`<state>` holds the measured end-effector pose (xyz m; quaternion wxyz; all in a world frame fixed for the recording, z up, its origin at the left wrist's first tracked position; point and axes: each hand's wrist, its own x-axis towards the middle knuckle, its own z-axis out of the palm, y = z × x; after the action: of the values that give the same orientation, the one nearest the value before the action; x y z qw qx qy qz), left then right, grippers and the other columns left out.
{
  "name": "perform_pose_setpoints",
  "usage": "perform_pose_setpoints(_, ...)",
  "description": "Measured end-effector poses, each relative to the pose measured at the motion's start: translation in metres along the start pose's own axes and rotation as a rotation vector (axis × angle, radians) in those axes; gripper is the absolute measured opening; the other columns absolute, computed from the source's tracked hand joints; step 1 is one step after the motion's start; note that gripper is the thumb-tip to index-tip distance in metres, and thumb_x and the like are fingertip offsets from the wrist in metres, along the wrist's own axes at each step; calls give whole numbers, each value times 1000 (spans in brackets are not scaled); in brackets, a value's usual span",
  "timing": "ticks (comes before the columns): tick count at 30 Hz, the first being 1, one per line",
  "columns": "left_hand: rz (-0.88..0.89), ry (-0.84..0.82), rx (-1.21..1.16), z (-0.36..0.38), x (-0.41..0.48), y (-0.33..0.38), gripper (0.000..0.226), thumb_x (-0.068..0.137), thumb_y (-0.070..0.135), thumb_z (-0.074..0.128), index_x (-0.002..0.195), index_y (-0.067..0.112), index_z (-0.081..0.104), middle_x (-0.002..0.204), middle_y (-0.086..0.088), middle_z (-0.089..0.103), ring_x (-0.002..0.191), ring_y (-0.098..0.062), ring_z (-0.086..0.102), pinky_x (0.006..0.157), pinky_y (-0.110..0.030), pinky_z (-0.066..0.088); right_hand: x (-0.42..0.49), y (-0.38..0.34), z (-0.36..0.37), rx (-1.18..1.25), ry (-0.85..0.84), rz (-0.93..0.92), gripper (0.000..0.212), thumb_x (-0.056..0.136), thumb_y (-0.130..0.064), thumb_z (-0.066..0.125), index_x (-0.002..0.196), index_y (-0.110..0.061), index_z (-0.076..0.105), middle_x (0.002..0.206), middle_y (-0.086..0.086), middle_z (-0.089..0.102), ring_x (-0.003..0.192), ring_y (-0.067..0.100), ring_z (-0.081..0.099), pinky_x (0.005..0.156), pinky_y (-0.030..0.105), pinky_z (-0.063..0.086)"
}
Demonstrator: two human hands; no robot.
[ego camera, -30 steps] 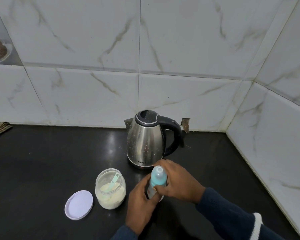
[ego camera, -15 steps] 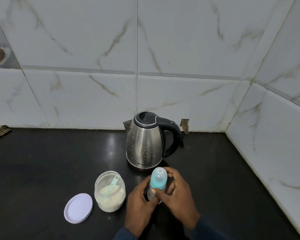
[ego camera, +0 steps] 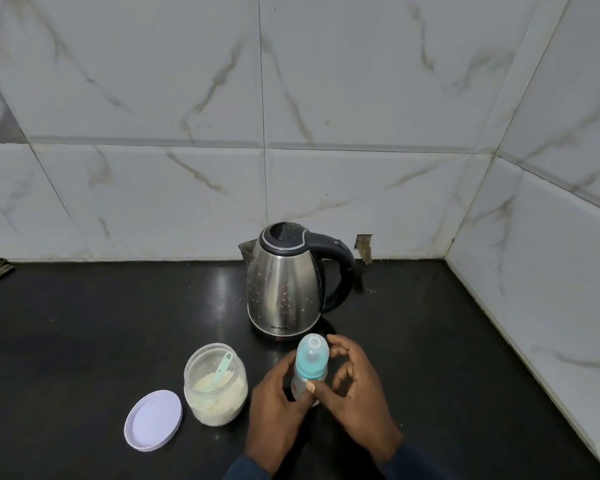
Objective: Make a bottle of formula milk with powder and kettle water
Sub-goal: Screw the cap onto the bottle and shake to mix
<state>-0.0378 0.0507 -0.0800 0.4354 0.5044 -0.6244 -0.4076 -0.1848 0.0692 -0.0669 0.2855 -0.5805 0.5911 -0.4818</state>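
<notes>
1. While my left hand (ego camera: 278,407) is wrapped round the lower body of the small clear baby bottle with the pale blue dome cap (ego camera: 310,367), the bottle stands upright on the black glossy worktop (ego camera: 84,341), just in front of the kettle. So the bottle is capped, and as far as I can see nothing is in it, though my fingers hide most of the body.

2. My right hand (ego camera: 355,393) is half open, fingers curled loosely beside the cap. It's close to it but doesn't look clamped on. Thumb sits near the collar.

3. My read: this is the uncapping step, right at the start. No water or powder in the bottle from what shows.

4. Stuff laid out: stainless steel electric kettle with a black handle and lid (ego camera: 284,282) stands behind the bottle, lid down. Clear plastic jar of pale formula powder (ego camera: 215,384) is to the left, open, with a mint green scoop (ego camera: 219,370) stuck in it. Its round lilac lid (ego camera: 153,420) lies flat further left, just beside the jar.

5. Next move, I reckon: right hand needs a proper grip on the cap and collar, then twist or pull while the left keeps the bottle from turning.

6. Then it needs a clean spot on the worktop for the cap, well clear of the kettle.
</notes>
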Motion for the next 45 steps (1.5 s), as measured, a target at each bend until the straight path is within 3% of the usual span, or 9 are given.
perform_pose_setpoints(7, -12, 10, 13, 0, 0, 1, 48, 68, 37, 73, 111, 50, 57, 110, 30, 68, 102, 9, 64, 86, -10, 50, 6, -4, 3, 83, -32, -4, 67, 72, -13, 82, 127, -36, 50, 115, -19, 64, 54, 1, 51, 56, 12, 42)
perform_pose_setpoints(12, -7, -9, 20, 0, 0, -2, 53, 68, 31, 74, 119, 40, 61, 113, 23, 70, 106, 6, 64, 93, -25, 53, 0, -5, 11, 127, -4, 40, 75, 64, -27, 84, 130, -22, 50, 112, -5, 65, 70, -13, 56, 66, 5, 43)
perform_pose_setpoints(17, -54, -1, -1, 0, 0, -2, 58, 64, 39, 71, 121, 33, 62, 110, 17, 72, 101, 2, 67, 90, -35, 57, 4, -4, 3, 153, -121, 57, 71, 75, 2, 76, 129, -34, 46, 112, -19, 68, 87, -3, 67, 74, 14, 49)
perform_pose_setpoints(22, -52, 3, 18, 0, -1, 0, 55, 64, 38, 68, 119, 36, 62, 109, 17, 72, 103, 3, 66, 91, -33, 56, 6, -5, 9, 112, -32, 38, 66, 64, -23, 86, 120, -32, 53, 115, -12, 65, 105, 13, 65, 87, 31, 55)
perform_pose_setpoints(26, -57, -12, 28, -1, 0, 0, 59, 64, 36, 73, 122, 33, 62, 112, 17, 72, 105, 3, 65, 93, -34, 55, 6, 1, 9, 196, -154, 84, 82, 72, -9, 80, 140, -25, 37, 127, -3, 63, 113, 20, 64, 96, 32, 53)
perform_pose_setpoints(32, -70, 2, 23, -1, -2, 2, 57, 63, 41, 67, 119, 36, 62, 109, 17, 72, 102, 4, 66, 92, -34, 56, 8, -5, 4, 183, -106, 76, 68, 68, -18, 81, 127, -32, 50, 119, -15, 64, 95, 6, 67, 79, 19, 51)
perform_pose_setpoints(36, -65, -24, 20, -2, -2, 2, 58, 64, 34, 74, 121, 34, 61, 111, 16, 72, 105, 2, 66, 92, -34, 55, 4, -3, 13, 163, -50, 48, 85, 61, -30, 85, 134, -29, 42, 127, -3, 53, 108, 14, 62, 91, 27, 53)
perform_pose_setpoints(42, -81, 3, 32, -2, -1, 2, 57, 66, 42, 71, 122, 34, 61, 111, 17, 72, 103, 3, 66, 91, -35, 56, 8, -2, 4, 237, -156, 73, 78, 76, 5, 71, 139, -28, 38, 123, -7, 63, 89, 11, 70, 73, 23, 56)
perform_pose_setpoints(45, -95, -6, 15, -1, -1, 0, 57, 65, 38, 70, 121, 37, 60, 112, 15, 72, 104, -2, 67, 90, -39, 57, 8, -5, 7, 179, -58, 55, 75, 67, -7, 84, 130, -26, 47, 117, -2, 61, 89, 3, 66, 75, 17, 53)
